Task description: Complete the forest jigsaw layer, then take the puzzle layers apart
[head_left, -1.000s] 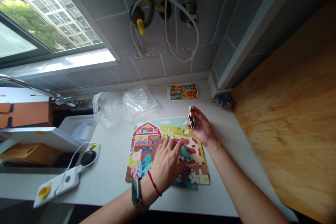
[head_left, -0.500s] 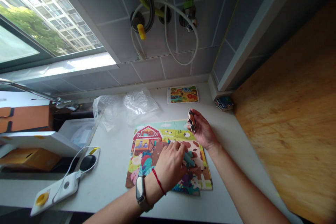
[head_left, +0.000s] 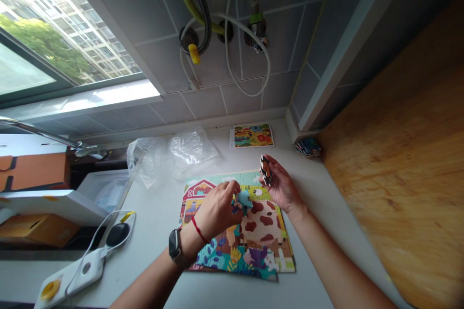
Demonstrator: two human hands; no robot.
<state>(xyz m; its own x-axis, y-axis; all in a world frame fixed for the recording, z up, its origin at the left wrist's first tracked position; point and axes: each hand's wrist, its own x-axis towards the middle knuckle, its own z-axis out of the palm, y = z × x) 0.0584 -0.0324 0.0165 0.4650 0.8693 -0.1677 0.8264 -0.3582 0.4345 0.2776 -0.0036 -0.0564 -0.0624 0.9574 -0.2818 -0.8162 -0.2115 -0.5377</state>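
My left hand [head_left: 219, 205] is closed, pinching a light blue jigsaw piece [head_left: 244, 198] just above a farm jigsaw [head_left: 266, 222]. The jigsaw, with a red barn and a brown-spotted cow, lies on the white counter, partly hidden by this hand. Over its lower part lies a joined strip of other jigsaw pieces [head_left: 235, 257] with teal, purple and yellow shapes. My right hand [head_left: 286, 188] is closed around a small stack of jigsaw pieces [head_left: 266, 171], held upright above the jigsaw's upper right corner.
Behind the jigsaw lie a picture card [head_left: 252, 135] and crumpled clear plastic bags [head_left: 190, 149]. A pile of jigsaw pieces [head_left: 308, 147] sits by the wall corner. A white power strip [head_left: 72, 277] with a cable is at the left, near boxes [head_left: 36, 171]. A wooden panel [head_left: 406, 169] borders the right.
My left hand has moved left and slightly up, lifting the light blue piece off the cow area, where more of the jigsaw now shows. My right hand stays about where it was.
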